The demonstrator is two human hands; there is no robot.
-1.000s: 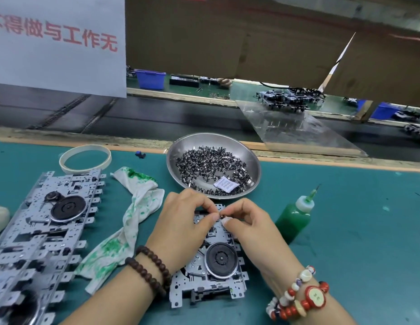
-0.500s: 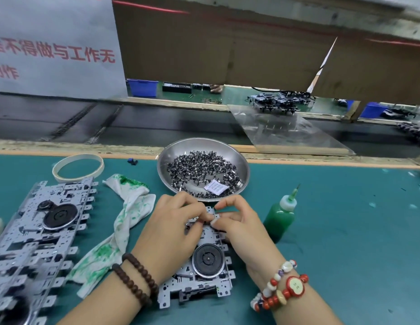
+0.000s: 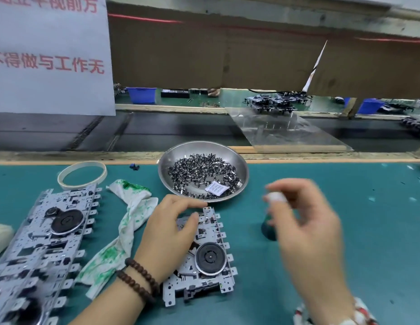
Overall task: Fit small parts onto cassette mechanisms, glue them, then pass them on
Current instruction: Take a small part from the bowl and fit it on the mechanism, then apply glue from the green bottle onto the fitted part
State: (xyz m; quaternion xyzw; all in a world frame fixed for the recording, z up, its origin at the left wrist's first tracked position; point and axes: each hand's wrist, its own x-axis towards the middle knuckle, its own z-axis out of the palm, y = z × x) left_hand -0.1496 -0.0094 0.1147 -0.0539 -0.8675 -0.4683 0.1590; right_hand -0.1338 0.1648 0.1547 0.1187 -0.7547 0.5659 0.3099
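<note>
2 hands busy | left hand (image 3: 168, 233) presses cassette mechanism (image 3: 202, 256), fingers relaxed | right hand (image 3: 305, 221) blurred, curling round glue bottle (image 3: 271, 221), grip unclear | step: gluing; next: nozzle onto fitted part

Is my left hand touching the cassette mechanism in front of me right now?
Touching. The head view shows the left hand resting on the cassette mechanism, its fingers lying on the upper part of the metal plate with no gap visible.
</note>
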